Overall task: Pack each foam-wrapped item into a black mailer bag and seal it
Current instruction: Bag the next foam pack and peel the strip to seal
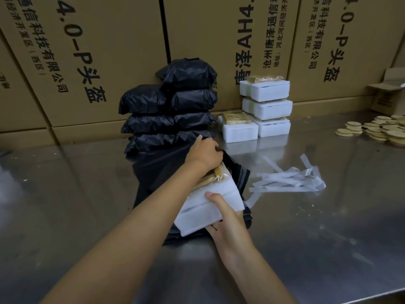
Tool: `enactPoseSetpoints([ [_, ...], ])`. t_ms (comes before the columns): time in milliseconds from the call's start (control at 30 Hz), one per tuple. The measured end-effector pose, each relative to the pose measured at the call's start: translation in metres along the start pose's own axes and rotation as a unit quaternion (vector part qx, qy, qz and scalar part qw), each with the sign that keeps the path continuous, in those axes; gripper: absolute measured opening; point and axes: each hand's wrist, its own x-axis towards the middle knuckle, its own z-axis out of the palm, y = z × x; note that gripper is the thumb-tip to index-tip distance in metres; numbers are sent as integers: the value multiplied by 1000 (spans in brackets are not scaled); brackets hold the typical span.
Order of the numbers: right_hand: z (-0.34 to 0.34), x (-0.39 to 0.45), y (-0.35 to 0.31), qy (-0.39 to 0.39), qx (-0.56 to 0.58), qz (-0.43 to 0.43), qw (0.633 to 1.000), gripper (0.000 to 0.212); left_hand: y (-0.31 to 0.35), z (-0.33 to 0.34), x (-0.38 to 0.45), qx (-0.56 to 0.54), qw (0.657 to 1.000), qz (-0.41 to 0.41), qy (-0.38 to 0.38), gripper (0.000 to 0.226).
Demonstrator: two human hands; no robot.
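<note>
Left hand (205, 153): arm extended forward, fingers curled, gripping. Right hand (228, 218): arm angled inward, thumb on top, fingers beneath, gripping. Both forearms bare, hands near together.

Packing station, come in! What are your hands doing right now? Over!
Left hand holding black mailer bag open. Right hand gripping white foam-wrapped item, partly in. Nothing blocking.
</note>
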Motion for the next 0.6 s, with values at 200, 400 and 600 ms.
enactPoseSetpoints([
  [200, 0, 26, -6, 24, 23, 51, 998, 39, 24, 13, -40, 3, 997, 76, -14, 30],
  [400, 8, 55, -15, 6, 69, 103, 992, 32, -11, 16, -72, 107, 980, 132, 104, 46],
  [600, 19, 59, -5, 53, 78, 96, 991, 39, -81, 9, -93, 12, 971, -94, 220, 51],
])
